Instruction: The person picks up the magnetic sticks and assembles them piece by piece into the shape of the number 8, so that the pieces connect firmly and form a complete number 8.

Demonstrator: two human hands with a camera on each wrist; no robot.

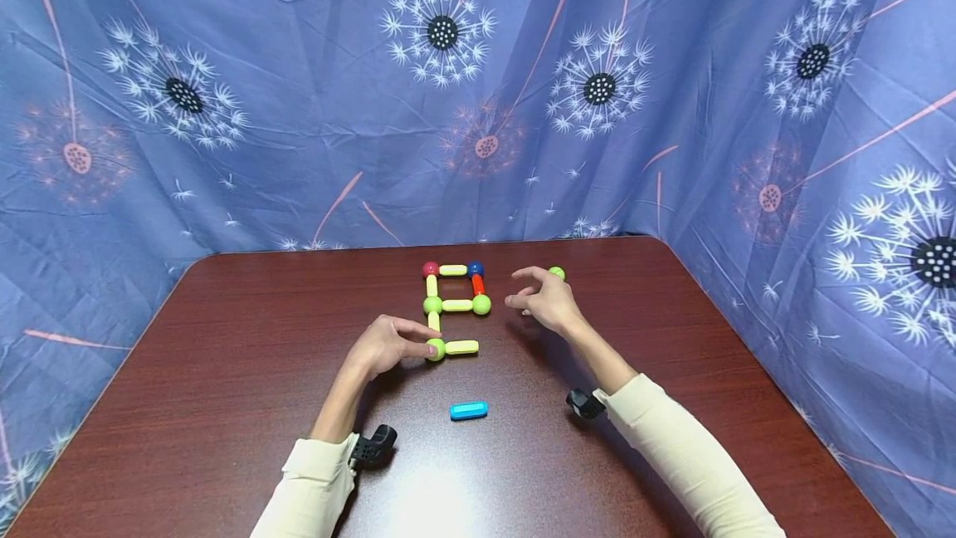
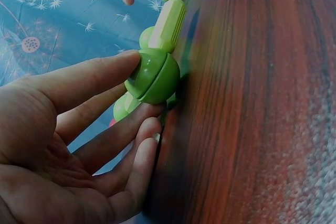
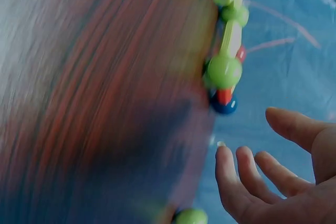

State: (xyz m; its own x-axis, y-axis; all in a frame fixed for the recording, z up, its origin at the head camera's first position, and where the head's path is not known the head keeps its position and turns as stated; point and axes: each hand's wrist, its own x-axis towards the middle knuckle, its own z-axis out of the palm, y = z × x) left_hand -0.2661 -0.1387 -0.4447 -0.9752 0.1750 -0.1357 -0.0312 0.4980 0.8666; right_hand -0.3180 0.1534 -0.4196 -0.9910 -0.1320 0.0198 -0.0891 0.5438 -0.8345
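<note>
My left hand (image 1: pixel 387 345) pinches a green ball (image 2: pixel 152 76) between thumb and fingers, at the near left corner of a figure built of balls and rods. From that ball a yellow rod (image 1: pixel 461 347) points right with its far end free. Further back, yellow rods and one red rod (image 1: pixel 478 286) join a red ball (image 1: pixel 431 270), a blue ball (image 1: pixel 475 270) and two green balls into a closed square. My right hand (image 1: pixel 548 299) hovers right of the figure, fingers loosely bent and holding nothing. Just behind it sits a loose green ball (image 1: pixel 556 273), partly hidden in the head view.
A loose blue rod (image 1: pixel 468 411) lies on the brown table (image 1: pixel 224 405) nearer to me than the figure. Behind the table's far edge hangs a blue curtain (image 1: pixel 299 106) with dandelion prints, which also runs along the right side.
</note>
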